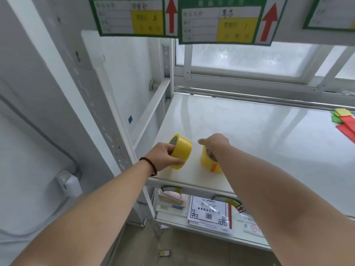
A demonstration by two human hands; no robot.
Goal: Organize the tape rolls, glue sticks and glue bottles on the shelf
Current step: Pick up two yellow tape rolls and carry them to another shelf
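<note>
Two yellow tape rolls are at the front left corner of the white shelf [249,131]. My left hand [163,155] grips the left tape roll [181,150], fingers curled into its core and thumb under its outer face; the roll is tilted on edge. My right hand [215,142] is over the right tape roll [210,163], which lies flat with a red-patterned strip on its side. The hand hides the roll's top, so its grip cannot be made out. No glue sticks or glue bottles are in view.
Coloured paper cards [344,120] lie at the shelf's far right. A metal rail [269,97] runs along the back edge below a window. Green-bordered labels [221,22] hang from the shelf above. The lower shelf holds packets of paper [209,212]. A perforated upright [107,121] stands left.
</note>
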